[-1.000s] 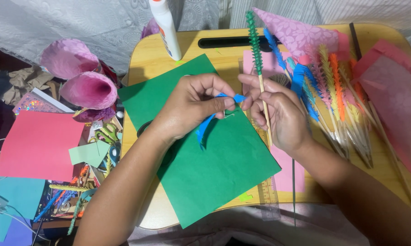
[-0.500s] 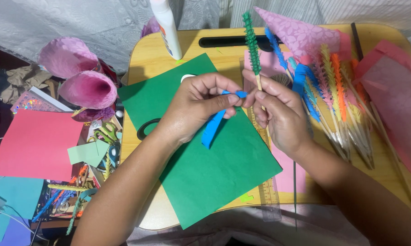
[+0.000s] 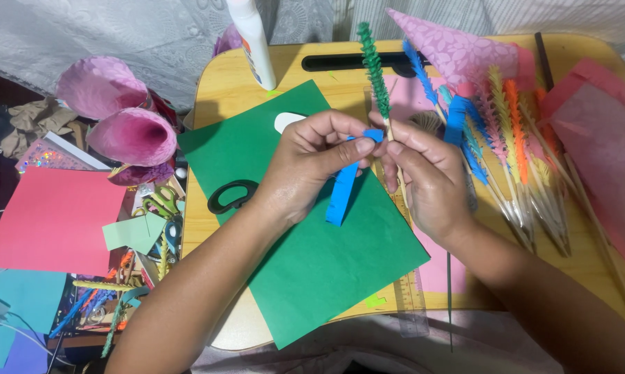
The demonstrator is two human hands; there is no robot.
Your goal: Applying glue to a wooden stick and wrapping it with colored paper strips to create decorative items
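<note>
Frame centre: left hand (image 3: 305,170) pinches blue paper strip (image 3: 343,188); right hand (image 3: 426,181) grips green-wrapped stick (image 3: 376,73) upright. Risk: loose pinch, strip unwinds; 2 thumbs crowding could tear it.

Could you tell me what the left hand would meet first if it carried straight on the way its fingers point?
Probably the right hand: the left hand points right along the blue paper strip, their fingers nearly touching at the stick.

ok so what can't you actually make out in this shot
Head view, the only one:
- Scissors: blades hidden under the green paper; only black handles show.
- Where the blue strip meets the stick: covered by fingertips of the left hand and right hand.
- Glue bottle: top cut off by the frame edge.
- Ruler: markings too small.
</note>
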